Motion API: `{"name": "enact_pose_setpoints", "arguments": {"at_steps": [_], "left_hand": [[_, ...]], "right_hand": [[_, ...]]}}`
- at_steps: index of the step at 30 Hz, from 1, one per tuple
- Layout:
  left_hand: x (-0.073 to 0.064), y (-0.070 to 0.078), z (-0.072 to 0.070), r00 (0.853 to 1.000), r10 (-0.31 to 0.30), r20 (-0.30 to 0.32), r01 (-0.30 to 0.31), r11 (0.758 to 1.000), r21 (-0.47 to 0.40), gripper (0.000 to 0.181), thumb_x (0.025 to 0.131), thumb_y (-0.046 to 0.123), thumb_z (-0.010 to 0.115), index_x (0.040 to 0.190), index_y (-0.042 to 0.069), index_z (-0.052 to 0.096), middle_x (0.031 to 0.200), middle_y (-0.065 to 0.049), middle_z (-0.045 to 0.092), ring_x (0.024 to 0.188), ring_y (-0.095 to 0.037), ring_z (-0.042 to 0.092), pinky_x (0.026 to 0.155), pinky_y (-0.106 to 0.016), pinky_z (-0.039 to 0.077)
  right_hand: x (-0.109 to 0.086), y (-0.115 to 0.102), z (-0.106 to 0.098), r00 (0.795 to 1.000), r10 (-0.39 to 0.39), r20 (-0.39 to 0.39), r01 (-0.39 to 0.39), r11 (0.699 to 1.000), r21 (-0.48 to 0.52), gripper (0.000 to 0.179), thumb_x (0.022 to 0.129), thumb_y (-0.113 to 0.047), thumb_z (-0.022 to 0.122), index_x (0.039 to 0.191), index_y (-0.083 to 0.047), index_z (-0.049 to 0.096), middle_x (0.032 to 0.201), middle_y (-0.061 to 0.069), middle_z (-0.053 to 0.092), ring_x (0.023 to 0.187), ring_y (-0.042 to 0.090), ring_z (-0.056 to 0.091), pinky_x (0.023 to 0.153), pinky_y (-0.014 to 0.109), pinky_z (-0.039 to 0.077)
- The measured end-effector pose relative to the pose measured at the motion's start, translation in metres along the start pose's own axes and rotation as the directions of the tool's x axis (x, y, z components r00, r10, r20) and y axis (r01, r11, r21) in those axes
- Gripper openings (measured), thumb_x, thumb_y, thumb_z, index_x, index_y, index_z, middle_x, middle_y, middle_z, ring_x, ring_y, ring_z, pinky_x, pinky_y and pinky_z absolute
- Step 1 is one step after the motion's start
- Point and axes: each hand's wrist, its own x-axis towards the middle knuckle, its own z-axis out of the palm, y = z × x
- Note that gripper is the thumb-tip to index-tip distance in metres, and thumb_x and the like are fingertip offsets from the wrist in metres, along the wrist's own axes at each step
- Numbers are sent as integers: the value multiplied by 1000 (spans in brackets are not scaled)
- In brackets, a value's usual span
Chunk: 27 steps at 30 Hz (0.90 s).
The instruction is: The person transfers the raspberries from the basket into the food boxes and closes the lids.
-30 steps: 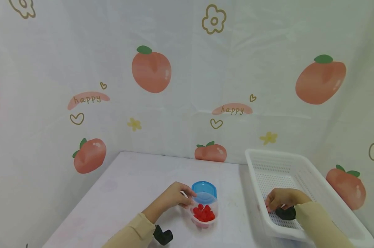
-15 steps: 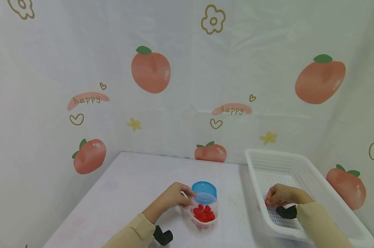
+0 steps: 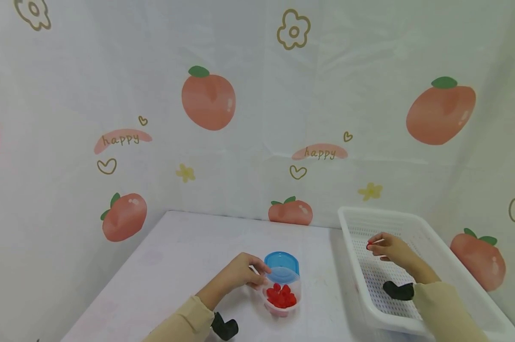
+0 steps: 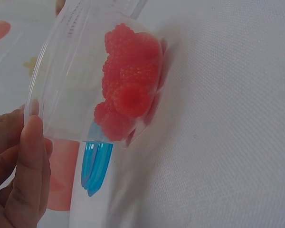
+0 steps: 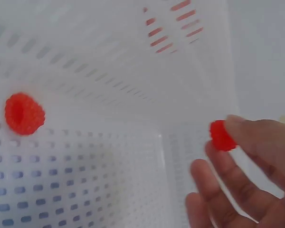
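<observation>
In the head view, my left hand [image 3: 245,270] pinches the rim of a clear round plastic container [image 4: 69,95]. Red raspberries [image 4: 133,71] fill its lower part in the left wrist view. Over the white basket at the right, my right hand [image 3: 391,249] holds one raspberry [image 5: 221,136] between thumb and index finger, with the other fingers spread loosely. A second raspberry [image 5: 23,114] lies on the basket's slotted floor in the right wrist view.
A blue lid [image 3: 281,260] lies just behind the container on the white table [image 3: 189,247]. The white slotted basket [image 3: 436,251] stands at the right with raised walls. Behind the table hangs a cloth [image 3: 248,161] printed with peaches.
My right hand has risen from low in the basket and moved away toward its back, carrying a raspberry. The left hand and container stay put.
</observation>
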Motion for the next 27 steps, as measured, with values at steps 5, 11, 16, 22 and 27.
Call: {"name": "enact_pose_setpoints", "arguments": {"at_steps": [5, 11, 16, 22, 27], "left_hand": [[0, -1, 0, 1000, 5, 1, -5, 1000, -5, 19, 79, 6, 78, 98, 4, 74, 81, -5, 64, 64, -15, 62, 62, -27, 59], [-1, 0, 0, 1000, 10, 4, -10, 1000, 5, 19, 80, 6, 77, 99, 3, 74, 83, -4, 66, 64, -14, 62, 62, -27, 59], [-1, 1, 0, 1000, 6, 4, -7, 1000, 11, 20, 80, 5, 77, 99, 2, 73, 82, -4, 65, 64, -14, 62, 62, -27, 59], [-1, 1, 0, 1000, 7, -1, -7, 1000, 11, 19, 80, 6, 77, 99, 3, 73, 82, -4, 65, 65, -15, 62, 62, -27, 59], [-2, 2, 0, 1000, 16, 2, -16, 1000, 12, 20, 80, 5, 77, 100, 2, 73, 81, -5, 64, 64, -14, 61, 62, -27, 59]], "right_hand": [[-3, -11, -1, 988, -60, -139, 64, 998, 24, 39, 96, -20, 60, 119, 10, 51, 104, 8, 67, 84, 2, 63, 71, 22, 55], [-7, -29, 0, 962, -131, -241, 161, 981, 107, 29, 98, -22, 58, 118, -2, 56, 95, -22, 61, 83, -5, 61, 72, 16, 54], [-13, -49, 8, 942, -166, -292, 238, 944, 230, 13, 97, -18, 58, 107, -27, 61, 93, -22, 63, 83, -3, 62, 72, 14, 54], [-19, -72, 27, 916, -221, -336, 337, 877, 343, 17, 96, -8, 59, 104, -23, 64, 92, -15, 67, 82, 0, 64, 71, 14, 54], [-25, -89, 48, 914, -235, -330, 361, 842, 402, 15, 95, -5, 60, 105, -15, 64, 91, -12, 66, 81, 3, 64, 72, 15, 55]]}}
